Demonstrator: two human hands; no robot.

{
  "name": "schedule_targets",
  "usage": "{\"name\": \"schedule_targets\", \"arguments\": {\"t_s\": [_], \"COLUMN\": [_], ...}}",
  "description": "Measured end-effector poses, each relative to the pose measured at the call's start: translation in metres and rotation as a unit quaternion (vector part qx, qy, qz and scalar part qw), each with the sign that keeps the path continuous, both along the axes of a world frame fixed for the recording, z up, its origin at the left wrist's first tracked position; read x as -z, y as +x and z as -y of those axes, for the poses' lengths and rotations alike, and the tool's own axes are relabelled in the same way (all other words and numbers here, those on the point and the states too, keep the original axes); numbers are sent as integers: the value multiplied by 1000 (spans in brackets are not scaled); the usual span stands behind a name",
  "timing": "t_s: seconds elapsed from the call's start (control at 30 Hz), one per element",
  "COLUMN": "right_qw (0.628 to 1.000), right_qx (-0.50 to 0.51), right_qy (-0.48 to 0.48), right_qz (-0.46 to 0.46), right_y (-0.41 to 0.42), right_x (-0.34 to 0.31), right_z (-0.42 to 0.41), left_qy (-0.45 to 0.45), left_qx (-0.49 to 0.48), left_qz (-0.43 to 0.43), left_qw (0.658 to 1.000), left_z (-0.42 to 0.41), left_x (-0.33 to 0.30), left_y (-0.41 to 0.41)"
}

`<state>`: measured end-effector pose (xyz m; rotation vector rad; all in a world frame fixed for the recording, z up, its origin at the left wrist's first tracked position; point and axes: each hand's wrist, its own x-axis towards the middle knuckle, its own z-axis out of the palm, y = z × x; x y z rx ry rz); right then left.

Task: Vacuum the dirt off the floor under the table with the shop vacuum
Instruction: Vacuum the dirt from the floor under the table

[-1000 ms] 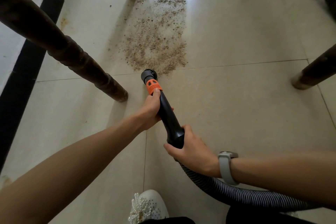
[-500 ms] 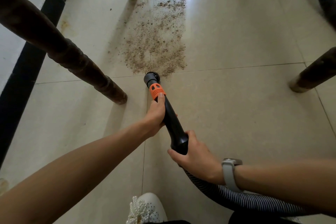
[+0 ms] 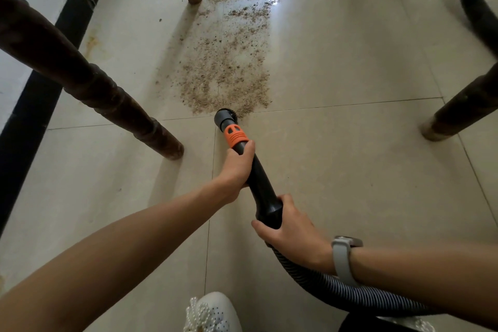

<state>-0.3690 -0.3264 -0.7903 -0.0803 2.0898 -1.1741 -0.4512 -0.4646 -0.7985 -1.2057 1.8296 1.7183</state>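
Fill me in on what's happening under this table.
A person is vacuuming. The left hand grips the black wand just behind its orange collar, and the right hand holds the wand's rear end where the ribbed hose joins. The brush nozzle sits at the near edge of the dirt patch, which spreads across the tile floor between the table legs. Most of the dirt is not yet picked up.

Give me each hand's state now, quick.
Left hand: closed round the vacuum wand, just below the orange collar.
Right hand: closed round the wand's rear end, where the hose joins.
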Motion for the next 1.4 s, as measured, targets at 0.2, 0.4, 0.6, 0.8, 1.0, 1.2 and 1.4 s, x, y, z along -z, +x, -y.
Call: {"name": "schedule_targets", "arguments": {"t_s": [0.2,0.4,0.6,0.8,1.0,1.2,1.4], "right_qw": [1000,1000,1000,1000,999,999,999], "right_qx": [-11,8,23,15,39,38,36], "right_qy": [18,19,20,-2,24,28,26], "right_qz": [-2,-5,-9,-8,2,-8,3], "right_y": [-8,3,6,-22,4,-24,-16], "right_x": [3,4,0,-9,-12,-8,-12], "right_z": [-7,-7,-8,-1,-9,-14,-23], "left_qy": [-67,-85,-74,-55,-40,-48,-33], "left_qx": [28,33,46,31,57,52,56], "left_qz": [-26,-34,-25,-24,-8,-24,-16], "left_qw": [997,995,996,998,998,997,998], "left_z": [-9,-14,-15,-8,-18,-23,-30], "left_x": [2,5,3,-4,2,1,7], "left_y": [0,9,4,-20,-6,-30,-25]}}
